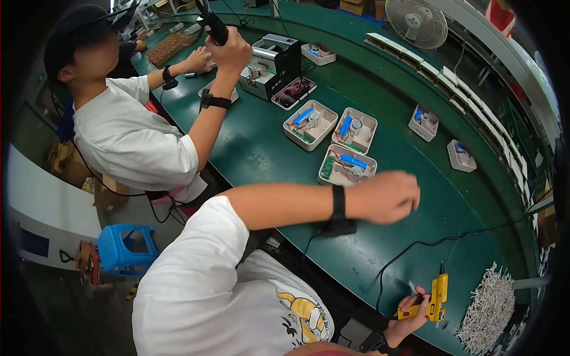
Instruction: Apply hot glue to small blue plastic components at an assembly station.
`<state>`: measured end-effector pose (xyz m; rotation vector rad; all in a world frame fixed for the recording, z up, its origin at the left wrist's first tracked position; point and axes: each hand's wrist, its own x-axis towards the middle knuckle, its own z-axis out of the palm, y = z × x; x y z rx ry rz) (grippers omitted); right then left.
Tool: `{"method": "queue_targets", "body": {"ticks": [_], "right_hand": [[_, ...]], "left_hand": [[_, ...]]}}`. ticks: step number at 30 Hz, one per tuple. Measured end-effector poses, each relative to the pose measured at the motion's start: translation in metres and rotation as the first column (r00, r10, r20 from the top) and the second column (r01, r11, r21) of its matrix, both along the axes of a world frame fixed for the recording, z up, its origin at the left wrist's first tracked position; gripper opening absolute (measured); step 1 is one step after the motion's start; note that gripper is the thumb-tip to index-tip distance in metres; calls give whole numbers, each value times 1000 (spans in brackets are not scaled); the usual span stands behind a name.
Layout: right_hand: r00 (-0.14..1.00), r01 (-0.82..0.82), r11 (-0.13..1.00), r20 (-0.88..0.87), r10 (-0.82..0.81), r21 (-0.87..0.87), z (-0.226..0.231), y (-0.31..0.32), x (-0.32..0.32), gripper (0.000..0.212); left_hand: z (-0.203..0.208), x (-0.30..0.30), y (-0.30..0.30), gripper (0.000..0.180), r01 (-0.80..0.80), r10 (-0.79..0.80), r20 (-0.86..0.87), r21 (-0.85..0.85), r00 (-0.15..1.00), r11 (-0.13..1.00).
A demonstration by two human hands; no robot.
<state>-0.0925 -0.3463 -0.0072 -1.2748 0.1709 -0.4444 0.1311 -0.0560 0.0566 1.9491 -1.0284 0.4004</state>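
My right hand (pixel 414 310) grips a yellow glue gun (pixel 439 296) by its handle, the dark nozzle pointing up and away from me. My left arm reaches across the green table, and my left hand (pixel 383 199) hovers with curled fingers, slightly blurred; anything inside them is hidden. Just beyond it lies an open off-white plastic housing (pixel 328 180) with a blue cylindrical cell, a round silver part, wires and a green circuit board. Two similar housings, one at the left (pixel 323 135) and one at the right (pixel 369 137), sit behind it.
Two smaller-looking housings (pixel 424 126) stand toward the far right. White stick-like pieces (pixel 490 305) are heaped near the right edge. A black cord (pixel 427 243) crosses the table. At the left, a co-worker holds up a black tool (pixel 214 29) beside a metal-and-black machine (pixel 270 65).
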Motion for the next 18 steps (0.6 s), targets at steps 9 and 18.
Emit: {"method": "queue_targets", "body": {"ticks": [9,18], "right_hand": [[985,-71,997,-161,64,-37,22,11,10,27],[847,-508,857,-129,515,87,81,-3,104,30]], "left_hand": [[-50,-54,-8,8,124,-118,-43,165,992,978],[-61,-50,3,10,198,-164,-201,163,966,967]]}}
